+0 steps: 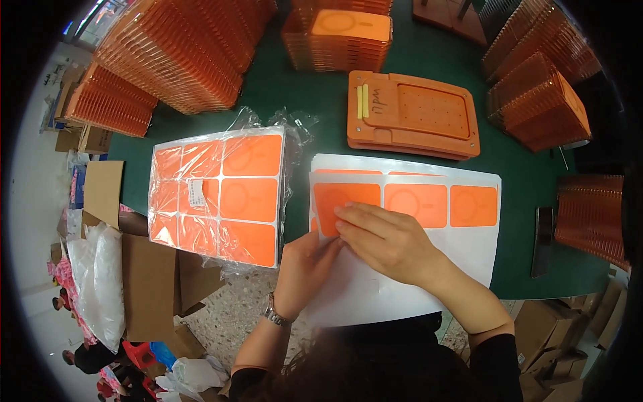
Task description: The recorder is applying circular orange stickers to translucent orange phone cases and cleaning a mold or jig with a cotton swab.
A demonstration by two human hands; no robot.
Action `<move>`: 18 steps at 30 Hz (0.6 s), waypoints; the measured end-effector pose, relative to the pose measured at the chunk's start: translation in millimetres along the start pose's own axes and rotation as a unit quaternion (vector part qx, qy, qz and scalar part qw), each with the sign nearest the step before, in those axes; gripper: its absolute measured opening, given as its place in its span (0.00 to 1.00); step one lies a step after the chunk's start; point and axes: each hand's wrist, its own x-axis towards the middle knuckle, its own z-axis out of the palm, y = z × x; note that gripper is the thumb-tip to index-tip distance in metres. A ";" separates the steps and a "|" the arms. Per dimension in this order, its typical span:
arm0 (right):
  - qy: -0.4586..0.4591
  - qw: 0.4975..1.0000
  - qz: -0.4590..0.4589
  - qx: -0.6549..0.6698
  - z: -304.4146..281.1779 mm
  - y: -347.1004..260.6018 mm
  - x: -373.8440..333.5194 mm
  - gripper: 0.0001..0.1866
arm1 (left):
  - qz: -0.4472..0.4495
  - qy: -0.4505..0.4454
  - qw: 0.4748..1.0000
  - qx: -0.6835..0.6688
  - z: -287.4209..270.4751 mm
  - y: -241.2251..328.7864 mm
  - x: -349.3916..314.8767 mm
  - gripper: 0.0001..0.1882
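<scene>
A white backing sheet [402, 281] with a row of orange rectangular stickers [416, 206] lies on more such sheets in front of me. Each sticker bears a faint ring and a short bar. My right hand [392, 244] pinches the edge of the leftmost sticker [345, 201], its fingertips lying over that sticker's lower right part. Close beside it, my left hand [305, 264] grips the left edge of the sheet, which lifts a little there. The left fingertips are partly hidden behind the sheet. A watch sits on my left wrist.
Left of the sheets lies a plastic-wrapped pack of orange stickers [248, 201]. An orange fixture block [412, 114] stands behind them. Tall stacks of clear orange trays [181, 53] line the back and right. A dark phone-like slab [542, 241] lies at right; cardboard boxes [151, 288] stand lower left.
</scene>
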 end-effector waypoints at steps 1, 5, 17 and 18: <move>0.015 1.000 -0.003 0.003 2.4 0.2 -0.1 0.13 | 0.002 -0.007 1.000 0.020 -1.2 0.8 1.4 0.10; 0.046 0.999 0.017 -0.016 14.4 -5.1 -0.4 0.12 | 0.007 -0.004 1.000 0.012 -5.1 14.8 8.3 0.09; 0.058 0.993 0.074 0.074 16.0 -11.8 7.6 0.09 | -0.054 0.012 0.994 -0.090 -1.2 -10.3 0.0 0.10; 0.056 0.992 0.087 0.072 15.9 -12.1 8.6 0.08 | -0.061 -0.015 0.998 -0.003 -6.1 1.8 3.0 0.10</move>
